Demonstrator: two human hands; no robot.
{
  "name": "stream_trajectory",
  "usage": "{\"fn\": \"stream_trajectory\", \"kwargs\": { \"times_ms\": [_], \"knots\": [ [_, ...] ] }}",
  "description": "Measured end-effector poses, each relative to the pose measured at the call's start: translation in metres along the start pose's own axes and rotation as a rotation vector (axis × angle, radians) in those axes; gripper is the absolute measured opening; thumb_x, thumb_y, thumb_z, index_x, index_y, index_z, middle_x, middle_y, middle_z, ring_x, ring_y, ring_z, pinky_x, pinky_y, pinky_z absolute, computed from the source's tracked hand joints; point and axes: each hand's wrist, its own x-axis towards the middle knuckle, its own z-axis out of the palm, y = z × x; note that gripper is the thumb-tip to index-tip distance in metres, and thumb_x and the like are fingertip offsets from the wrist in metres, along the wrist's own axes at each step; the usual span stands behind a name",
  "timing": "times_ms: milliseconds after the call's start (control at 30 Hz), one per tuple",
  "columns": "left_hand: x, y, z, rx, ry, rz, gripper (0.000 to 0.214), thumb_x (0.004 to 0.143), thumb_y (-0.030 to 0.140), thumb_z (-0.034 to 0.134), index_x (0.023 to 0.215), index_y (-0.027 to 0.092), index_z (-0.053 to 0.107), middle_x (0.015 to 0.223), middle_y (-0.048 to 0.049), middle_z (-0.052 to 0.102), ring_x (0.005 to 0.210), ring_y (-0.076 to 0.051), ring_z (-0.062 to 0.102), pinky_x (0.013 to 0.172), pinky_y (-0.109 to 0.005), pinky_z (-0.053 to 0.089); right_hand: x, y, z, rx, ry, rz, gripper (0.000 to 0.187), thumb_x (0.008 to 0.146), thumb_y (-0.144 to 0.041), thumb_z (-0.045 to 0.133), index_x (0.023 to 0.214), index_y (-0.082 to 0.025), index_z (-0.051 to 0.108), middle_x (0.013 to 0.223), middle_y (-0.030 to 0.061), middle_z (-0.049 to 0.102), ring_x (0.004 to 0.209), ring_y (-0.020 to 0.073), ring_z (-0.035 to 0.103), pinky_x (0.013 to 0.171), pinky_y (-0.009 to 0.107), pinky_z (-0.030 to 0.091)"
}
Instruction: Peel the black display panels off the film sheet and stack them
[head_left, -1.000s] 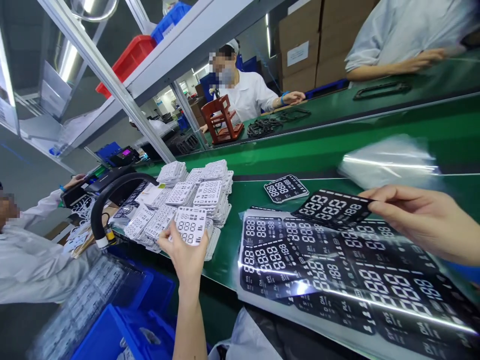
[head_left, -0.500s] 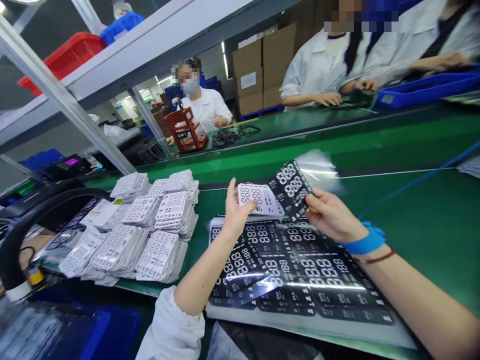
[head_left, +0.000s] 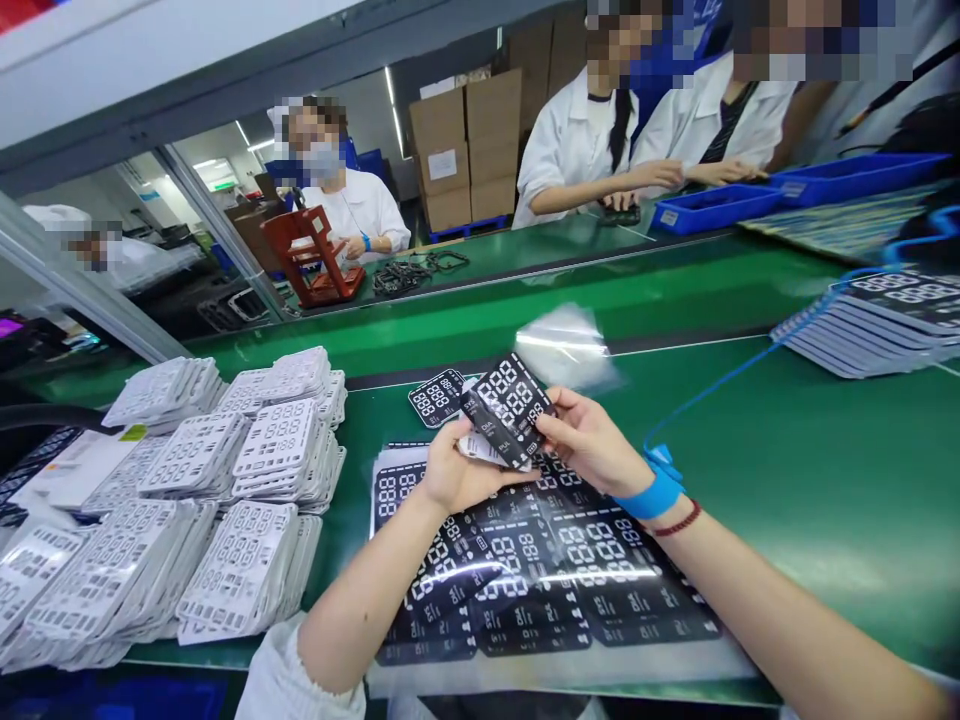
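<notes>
Both hands meet just above the green worktop (head_left: 787,470). The right hand (head_left: 592,445), wearing a blue wrist strap (head_left: 656,492), has its grip closed on the edge of a small black display panel (head_left: 511,402), thumb on top and fingers underneath. The left hand (head_left: 450,475) has its grip curled shut around a white panel (head_left: 477,449), which sits right under the black one and touches it. The pair is tilted and held over the far end of a large sheet of black display panels (head_left: 540,570) lying flat on the worktop.

Another single black panel (head_left: 436,397) lies just beyond the hands, and a clear plastic film (head_left: 566,345) lies further back. Stacks of white panels (head_left: 277,445) crowd the left side. A pile of sheets (head_left: 877,320) sits far right. People in white coats work across the belt beside a red fixture (head_left: 311,255).
</notes>
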Motion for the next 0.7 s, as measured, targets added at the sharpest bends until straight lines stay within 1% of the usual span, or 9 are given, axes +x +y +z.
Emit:
{"fn": "stream_trajectory", "kwargs": {
  "times_ms": [100, 200, 267, 300, 367, 467, 533, 600, 700],
  "knots": [
    [0.001, 0.0, -0.001, 0.003, 0.045, 0.023, 0.067, 0.078, 0.062, 0.031, 0.124, 0.017, 0.048, 0.132, -0.013, 0.049, 0.12, -0.032, 0.046, 0.095, -0.051, 0.038, 0.0, 0.0, -0.003, -0.193, 0.067, -0.139, 0.046, 0.056, -0.048, 0.08, 0.07, -0.02, 0.046, 0.059, -0.0053, 0.048, 0.047, 0.0081, 0.044, 0.042, 0.022, 0.04],
    [0.001, 0.001, -0.004, -0.016, -0.012, -0.014, 0.076, 0.08, 0.07, 0.022, 0.13, 0.017, 0.043, 0.132, -0.0158, 0.049, 0.118, -0.036, 0.047, 0.092, -0.057, 0.038, -0.003, -0.002, -0.004, -0.404, 0.186, -0.294, 0.043, 0.058, -0.048, 0.079, 0.068, -0.02, 0.048, 0.059, -0.004, 0.046, 0.052, 0.01, 0.044, 0.045, 0.024, 0.041],
    [0.001, 0.001, -0.006, -0.037, -0.056, -0.035, 0.081, 0.08, 0.073, 0.017, 0.133, 0.017, 0.041, 0.131, -0.0174, 0.049, 0.116, -0.038, 0.049, 0.09, -0.059, 0.038, -0.005, -0.006, -0.003, -0.46, 0.241, -0.369, 0.043, 0.059, -0.05, 0.078, 0.067, -0.02, 0.048, 0.06, -0.0033, 0.046, 0.053, 0.011, 0.045, 0.047, 0.025, 0.042],
    [0.001, 0.001, -0.007, -0.045, -0.066, -0.036, 0.081, 0.081, 0.073, 0.015, 0.135, 0.017, 0.038, 0.131, -0.0175, 0.048, 0.115, -0.038, 0.049, 0.089, -0.06, 0.038, -0.007, -0.008, -0.002, -0.458, 0.239, -0.385, 0.043, 0.059, -0.05, 0.078, 0.068, -0.021, 0.049, 0.06, -0.0032, 0.047, 0.054, 0.0114, 0.046, 0.047, 0.025, 0.043],
    [0.0, 0.002, -0.007, -0.056, -0.063, -0.023, 0.078, 0.082, 0.071, 0.014, 0.14, 0.022, 0.03, 0.135, -0.0158, 0.045, 0.113, -0.036, 0.051, 0.088, -0.06, 0.039, -0.01, -0.012, 0.001, -0.427, 0.19, -0.378, 0.043, 0.059, -0.051, 0.078, 0.068, -0.021, 0.048, 0.059, -0.003, 0.049, 0.054, 0.0122, 0.049, 0.046, 0.025, 0.045],
    [-0.002, 0.003, -0.006, -0.043, -0.059, 0.009, 0.067, 0.084, 0.069, 0.016, 0.143, 0.037, 0.015, 0.138, -0.0105, 0.042, 0.106, -0.034, 0.057, 0.083, -0.061, 0.041, -0.013, -0.015, 0.004, -0.388, 0.099, -0.31, 0.041, 0.06, -0.049, 0.078, 0.068, -0.022, 0.048, 0.059, -0.0031, 0.052, 0.05, 0.0126, 0.051, 0.044, 0.027, 0.047],
    [-0.003, 0.003, -0.006, -0.033, -0.072, 0.025, 0.064, 0.085, 0.068, 0.019, 0.142, 0.044, 0.008, 0.138, -0.0084, 0.043, 0.102, -0.034, 0.059, 0.081, -0.062, 0.042, -0.014, -0.013, 0.005, -0.362, 0.061, -0.27, 0.04, 0.061, -0.047, 0.078, 0.068, -0.022, 0.048, 0.058, -0.0031, 0.053, 0.049, 0.0127, 0.051, 0.043, 0.027, 0.048],
    [-0.003, 0.003, -0.006, -0.035, -0.081, 0.029, 0.065, 0.084, 0.069, 0.022, 0.143, 0.044, 0.007, 0.136, -0.0092, 0.045, 0.102, -0.035, 0.059, 0.079, -0.062, 0.043, -0.014, -0.011, 0.004, -0.34, 0.043, -0.252, 0.039, 0.061, -0.045, 0.079, 0.069, -0.022, 0.048, 0.058, -0.003, 0.054, 0.049, 0.013, 0.053, 0.044, 0.028, 0.05],
    [-0.003, 0.003, -0.006, -0.069, -0.091, 0.038, 0.066, 0.085, 0.068, 0.023, 0.143, 0.041, 0.009, 0.131, -0.0108, 0.049, 0.102, -0.036, 0.059, 0.078, -0.06, 0.045, -0.014, -0.009, 0.003, -0.333, 0.045, -0.253, 0.038, 0.062, -0.042, 0.079, 0.069, -0.021, 0.049, 0.059, -0.0029, 0.055, 0.049, 0.0129, 0.054, 0.044, 0.027, 0.05]
  ]
}}
